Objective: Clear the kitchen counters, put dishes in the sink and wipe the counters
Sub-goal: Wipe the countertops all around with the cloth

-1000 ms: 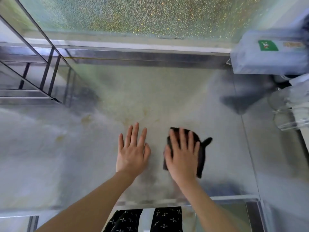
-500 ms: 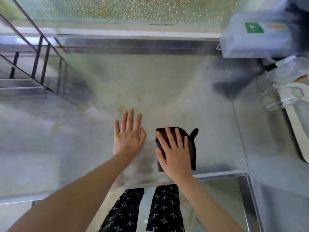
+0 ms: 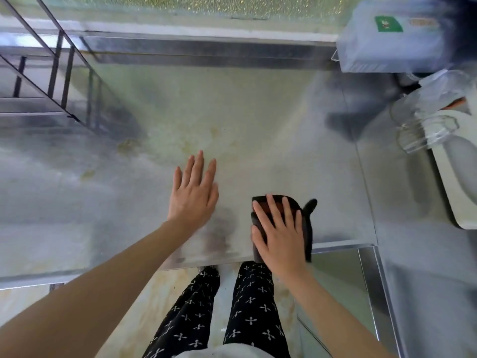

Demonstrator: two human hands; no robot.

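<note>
Flat right hand (image 3: 280, 231) is pulling the cloth (image 3: 308, 233) back to the counter's (image 3: 258, 125) edge, finishing a stroke; left hand (image 3: 193, 197) resting open.

on the steel counter (image 3: 258, 120), the right hand (image 3: 280, 235) presses flat on a dark cloth (image 3: 305, 215) at the counter's near edge, the left hand (image 3: 193, 193) flat beside it, a glass jar (image 3: 423, 130) at its right end.

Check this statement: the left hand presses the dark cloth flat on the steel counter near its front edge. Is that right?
No. The head view shows the right hand pressing the dark cloth flat on the steel counter near its front edge; the left hand holds nothing.
</note>
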